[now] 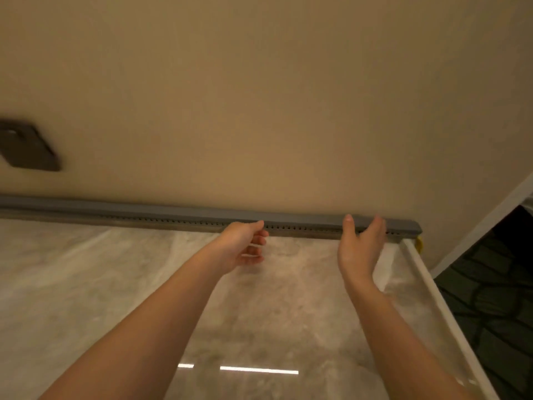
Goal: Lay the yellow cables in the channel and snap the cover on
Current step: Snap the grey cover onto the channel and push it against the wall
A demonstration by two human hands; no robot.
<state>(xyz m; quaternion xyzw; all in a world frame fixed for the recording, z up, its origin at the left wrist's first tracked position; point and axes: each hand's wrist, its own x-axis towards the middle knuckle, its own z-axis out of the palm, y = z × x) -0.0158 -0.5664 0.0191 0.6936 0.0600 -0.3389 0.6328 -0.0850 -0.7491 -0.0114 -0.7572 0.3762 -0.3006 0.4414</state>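
Observation:
A long grey slotted cable channel (302, 227) runs along the foot of the beige wall, with a grey cover (173, 210) lying on top of it. A bit of yellow cable (418, 244) shows at the channel's right end. My left hand (245, 246) hovers just in front of the channel near its middle, palm turned right, fingers loosely curled, holding nothing. My right hand (359, 243) is at the channel farther right, thumb and fingers spread and reaching the cover's front edge; I cannot tell if they touch it.
A glossy marble-look floor (202, 298) under clear film fills the foreground. A white threshold strip (438, 301) runs along the right, with dark patterned flooring (496, 284) beyond. A dark wall plate (26, 148) sits on the wall at left.

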